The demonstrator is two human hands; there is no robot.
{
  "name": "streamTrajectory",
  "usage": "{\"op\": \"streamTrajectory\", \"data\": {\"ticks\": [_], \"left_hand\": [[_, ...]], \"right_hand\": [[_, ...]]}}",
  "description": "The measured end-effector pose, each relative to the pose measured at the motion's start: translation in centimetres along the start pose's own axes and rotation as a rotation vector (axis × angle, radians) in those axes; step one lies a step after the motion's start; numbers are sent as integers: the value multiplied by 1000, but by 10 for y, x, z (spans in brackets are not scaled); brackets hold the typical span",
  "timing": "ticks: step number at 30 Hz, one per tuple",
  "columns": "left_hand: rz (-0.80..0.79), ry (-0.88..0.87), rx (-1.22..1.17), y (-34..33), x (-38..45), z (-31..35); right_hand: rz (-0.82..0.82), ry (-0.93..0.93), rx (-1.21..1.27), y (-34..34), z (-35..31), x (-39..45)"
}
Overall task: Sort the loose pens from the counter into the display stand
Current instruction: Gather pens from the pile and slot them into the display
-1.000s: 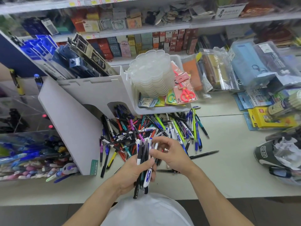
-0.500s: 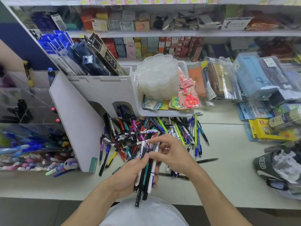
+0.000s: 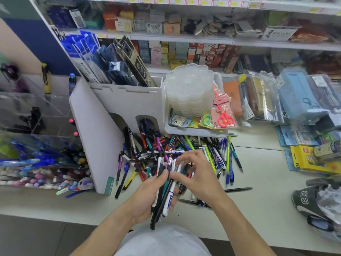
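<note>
A long pale counter (image 3: 258, 209) runs across a stationery shop, with stocked shelves behind it. On its left part stands a white display stand (image 3: 96, 137), tall and slab-sided, with two arched openings low in its face. To the left of it clear acrylic bins (image 3: 36, 163) hold blue and pastel pens lying flat.

In front of the arches a loose pile of pens (image 3: 166, 150) spreads over the counter, crossed at every angle, though many lie with their long axis running roughly away from the viewer. A few strays rest apart on the right, one dark pen (image 3: 238, 189) lying almost sideways.

Over the near edge of the pile, the left hand (image 3: 147, 196) is curled around a bundle of pens (image 3: 164, 189), mostly black and white. The bundle stands nearly on end, tilted slightly, one end towards the viewer, the other towards the stand. The right hand (image 3: 199, 180) has its thumb and forefinger bent towards the bundle's upper end; whether it pinches a pen there cannot be made out.

The pens look light, stiff and smooth-barrelled, so likely to slip or roll. A grip around the middle of the barrels should hold them together best.
</note>
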State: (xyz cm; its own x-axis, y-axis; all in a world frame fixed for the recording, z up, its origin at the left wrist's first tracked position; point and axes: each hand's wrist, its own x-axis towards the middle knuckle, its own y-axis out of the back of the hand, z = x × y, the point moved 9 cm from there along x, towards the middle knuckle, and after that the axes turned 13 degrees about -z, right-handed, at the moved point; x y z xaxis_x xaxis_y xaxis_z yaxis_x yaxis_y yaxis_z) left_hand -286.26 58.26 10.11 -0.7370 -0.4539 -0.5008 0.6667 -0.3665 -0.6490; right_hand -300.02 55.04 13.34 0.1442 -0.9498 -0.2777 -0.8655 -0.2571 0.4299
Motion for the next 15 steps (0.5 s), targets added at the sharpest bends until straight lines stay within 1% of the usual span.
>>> {"op": "streamTrajectory", "data": {"ticks": [3,8,12,15], "left_hand": [[10,-20,12,0,1,5],[6,3,13,2,0,5],[-4,-3,32,2,1,11],[-7,1,43,1,0,13]], "right_hand": [[-20,-13,6,0,-2,1],[34,-30,-28,5,-1,2],[-30,-74,17,-1,5,5],[-52,-54,32,0,3,6]]}}
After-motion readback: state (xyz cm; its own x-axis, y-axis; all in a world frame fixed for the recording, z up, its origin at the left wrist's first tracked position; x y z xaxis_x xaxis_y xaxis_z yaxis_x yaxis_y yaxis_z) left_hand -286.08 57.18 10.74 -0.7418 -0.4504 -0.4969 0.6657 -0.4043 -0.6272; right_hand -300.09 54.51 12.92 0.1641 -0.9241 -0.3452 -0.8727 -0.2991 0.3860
